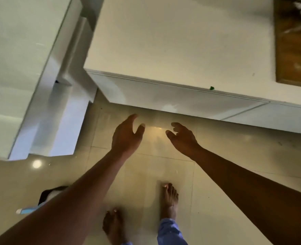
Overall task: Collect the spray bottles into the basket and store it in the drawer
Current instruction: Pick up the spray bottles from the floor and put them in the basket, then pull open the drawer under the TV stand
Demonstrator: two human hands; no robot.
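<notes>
Both my arms reach forward over the tiled floor toward a white cabinet. My left hand (126, 133) is open, fingers spread, and holds nothing. My right hand (181, 137) is also open and holds nothing, its fingers loosely curled. Both hands hover just in front of the white drawer front (172, 98), which is closed, and do not touch it. No basket and no spray bottle shows clearly. A blue and white object (26, 210) lies on the floor at the lower left, partly hidden by my left arm; I cannot tell what it is.
The white cabinet top (172, 41) fills the upper middle, with a brown wooden panel (294, 43) at the far right. Another white unit (22, 68) stands at the left. My bare feet (170, 200) stand on glossy beige tiles. A dark object (47, 193) lies near the blue one.
</notes>
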